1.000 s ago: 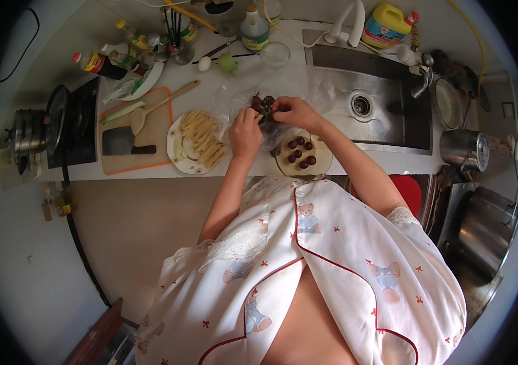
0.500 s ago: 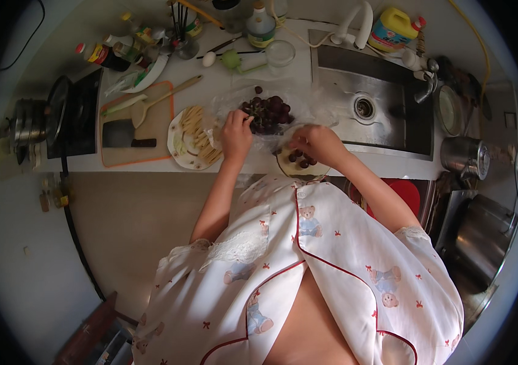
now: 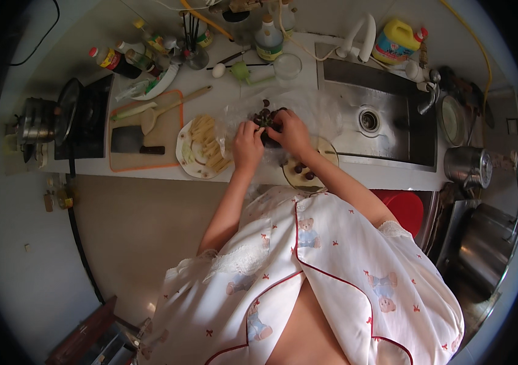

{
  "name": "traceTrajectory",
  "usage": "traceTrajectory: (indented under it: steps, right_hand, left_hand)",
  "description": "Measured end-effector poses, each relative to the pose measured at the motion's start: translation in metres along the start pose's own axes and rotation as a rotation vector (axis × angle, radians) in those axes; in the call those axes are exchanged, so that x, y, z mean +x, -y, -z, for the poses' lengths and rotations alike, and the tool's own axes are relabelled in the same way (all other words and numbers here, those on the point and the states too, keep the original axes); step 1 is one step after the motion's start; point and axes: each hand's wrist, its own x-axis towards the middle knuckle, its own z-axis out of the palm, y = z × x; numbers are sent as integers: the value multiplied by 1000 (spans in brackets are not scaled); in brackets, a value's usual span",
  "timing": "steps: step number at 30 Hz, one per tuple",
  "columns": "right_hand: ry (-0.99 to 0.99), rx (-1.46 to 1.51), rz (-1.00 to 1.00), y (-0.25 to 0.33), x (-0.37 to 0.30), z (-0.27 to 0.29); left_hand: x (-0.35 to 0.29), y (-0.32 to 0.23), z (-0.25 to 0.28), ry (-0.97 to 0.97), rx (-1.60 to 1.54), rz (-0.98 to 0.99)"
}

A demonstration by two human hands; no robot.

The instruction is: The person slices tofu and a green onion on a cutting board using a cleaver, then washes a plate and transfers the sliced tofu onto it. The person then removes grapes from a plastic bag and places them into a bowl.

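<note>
A bunch of dark red grapes (image 3: 266, 114) lies on a clear plastic bag (image 3: 326, 109) on the counter, partly covered by my hands. My left hand (image 3: 248, 146) is closed on the bunch's stem side. From the right, my right hand (image 3: 294, 132) grips grapes in the same bunch, its fingertips close to the left ones. Just which grape it holds is hidden. Under my right wrist sits a pale plate (image 3: 326, 179) with several loose grapes (image 3: 305, 173) on it. Left of my left hand is a flowered white plate (image 3: 186, 163) of pale cut strips (image 3: 201, 131).
A cutting board (image 3: 177, 121) at left carries a cleaver (image 3: 126, 140), a wooden spatula (image 3: 155, 115) and a green-white stalk (image 3: 134, 111). Right lies a steel sink (image 3: 387, 146) with a white faucet (image 3: 362, 36). Bottles, an egg (image 3: 218, 70), a green peeler-like tool and a glass bowl (image 3: 287, 66) stand behind.
My right hand has moved from the plate of loose grapes up and left to the bunch. My left hand stays at the bunch. The view has shifted slightly.
</note>
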Motion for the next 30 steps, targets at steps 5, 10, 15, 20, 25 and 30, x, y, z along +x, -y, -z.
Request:
traceTrajectory:
  steps: [5, 10, 15, 20, 25, 30]
  right_hand:
    - [41, 158, -12, 0, 3, 3]
    - [42, 60, 182, -11, 9, 20]
    - [382, 170, -16, 20, -19, 92]
    - [413, -131, 122, -7, -63, 91]
    - [133, 20, 26, 12, -27, 68]
    - [86, -186, -29, -11, 8, 20]
  left_hand:
    - [2, 1, -1, 3, -12, -13]
    - [1, 8, -1, 7, 13, -16]
    - [-1, 14, 6, -10, 10, -7]
    - [-4, 15, 2, -1, -1, -12]
    - [-6, 13, 2, 11, 38, -76]
    - [-6, 4, 2, 28, 52, -57]
